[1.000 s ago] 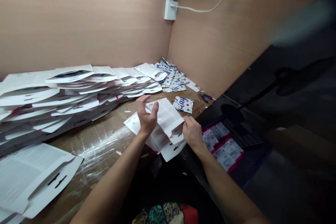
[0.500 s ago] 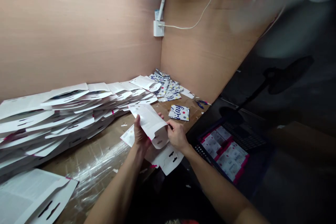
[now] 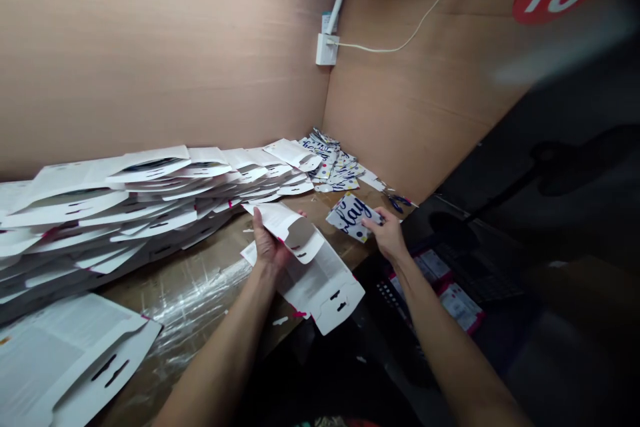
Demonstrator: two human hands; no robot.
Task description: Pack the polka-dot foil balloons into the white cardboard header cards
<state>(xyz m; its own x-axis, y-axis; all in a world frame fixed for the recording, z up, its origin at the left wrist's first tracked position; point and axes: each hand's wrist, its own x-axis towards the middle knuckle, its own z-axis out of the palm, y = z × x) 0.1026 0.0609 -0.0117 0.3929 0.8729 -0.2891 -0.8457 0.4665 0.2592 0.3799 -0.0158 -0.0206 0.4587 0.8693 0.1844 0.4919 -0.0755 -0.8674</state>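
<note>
My left hand (image 3: 270, 243) grips a white card envelope (image 3: 287, 223), thumb on its near-left edge, with the mouth of the envelope bowed apart toward the right. Beneath it lies another white envelope (image 3: 325, 283) with hanger slots in its flap, jutting past the table edge. My right hand (image 3: 389, 233) pinches the corner of a printed packet (image 3: 351, 217) with dark blue lettering and coloured dots. The packet is tilted, just to the right of the held envelope and apart from it. Further back is a heap of similar printed packets (image 3: 333, 163).
Long overlapping stacks of white envelopes (image 3: 165, 193) run along the back wall. One large envelope (image 3: 75, 353) lies front left. Blue-handled pliers or snips (image 3: 397, 202) rest near the right panel. A dark crate (image 3: 450, 287) with pink-edged packs stands below the table at right.
My right hand has left the envelope's mouth, moved right and taken hold of the single printed packet that lay on the table. My left hand keeps the envelope. The view has shifted slightly.
</note>
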